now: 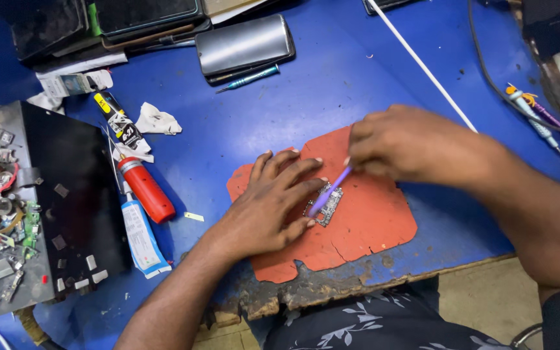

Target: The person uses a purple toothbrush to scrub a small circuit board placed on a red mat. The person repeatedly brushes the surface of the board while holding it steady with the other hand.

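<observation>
The left hand (273,204) lies flat with its fingers spread wide, pressing down on a small circuit board (327,206). The board sits in the middle of an orange mat (371,227) with torn edges, and the mat lies near the front edge of the blue table (293,97). The right hand (400,144) is closed around a thin purple tool (329,192). The tip of the tool touches the top of the board, just beside the left fingertips. To the left of the mat stands a row of little packages. A red bottle (145,189) lies tilted, and a white tube with a blue end (140,236) lies just near it, closer to the table's front. A black and yellow tube (119,122) lies farther away, next to a crumpled white paper scrap (157,120). A tiny pale sticker (194,217) lies between the red bottle and the mat. At the far left is a dark tray (72,188) with small metal bits and loose parts on it. Far back lies a shiny grey case (244,44) with a teal screwdriver (247,78) just in front of it. A long white stick (422,65) runs across the far right side.
</observation>
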